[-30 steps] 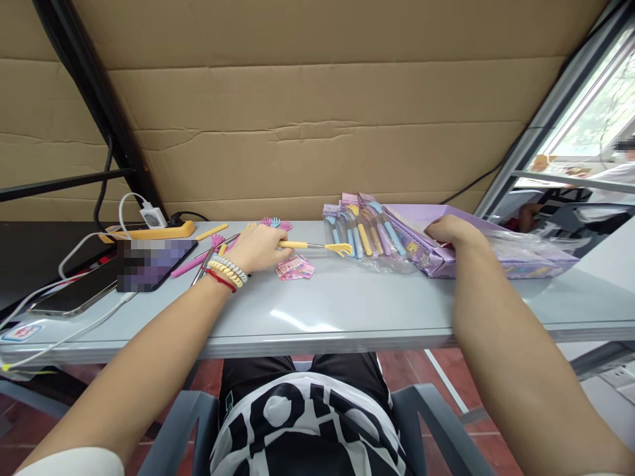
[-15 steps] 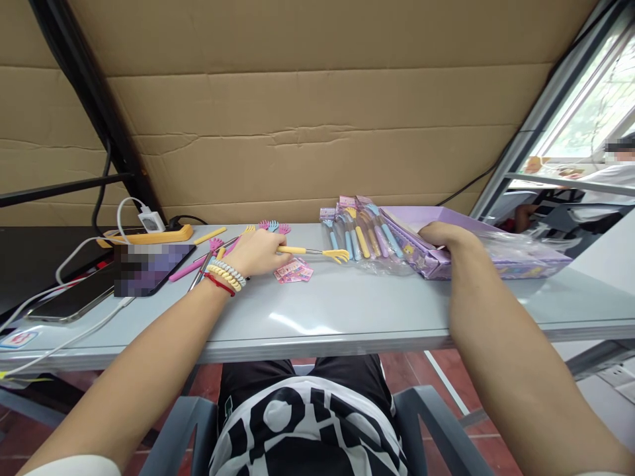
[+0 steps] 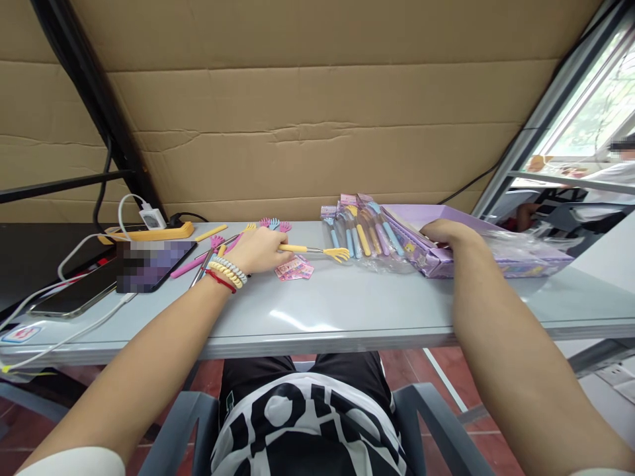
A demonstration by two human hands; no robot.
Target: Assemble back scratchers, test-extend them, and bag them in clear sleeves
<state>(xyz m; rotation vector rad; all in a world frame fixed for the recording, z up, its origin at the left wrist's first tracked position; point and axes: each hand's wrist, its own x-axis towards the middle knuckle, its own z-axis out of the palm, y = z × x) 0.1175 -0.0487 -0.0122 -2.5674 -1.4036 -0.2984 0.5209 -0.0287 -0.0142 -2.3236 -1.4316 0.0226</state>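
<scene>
My left hand (image 3: 260,250) is closed round the handle of a yellow hand-shaped back scratcher (image 3: 317,250), whose claw end points right over the grey table (image 3: 347,304). Small pink printed cards (image 3: 294,268) lie just below it. My right hand (image 3: 446,233) rests curled on the near edge of an open purple box (image 3: 496,261), fingers over its rim. Between the hands lies a pile of packaged scratchers (image 3: 360,231) in clear bags, blue, yellow and purple.
Loose pink, yellow and blue scratchers (image 3: 233,239) lie behind my left wrist. A phone (image 3: 74,297), a tablet (image 3: 151,264), white cables and a yellow power strip (image 3: 149,231) fill the table's left. A cardboard wall stands behind. Another person sits at the far right.
The yellow scratcher's claw end has drawn slightly left, away from the packaged pile. My right hand has shifted a little left on the box edge.
</scene>
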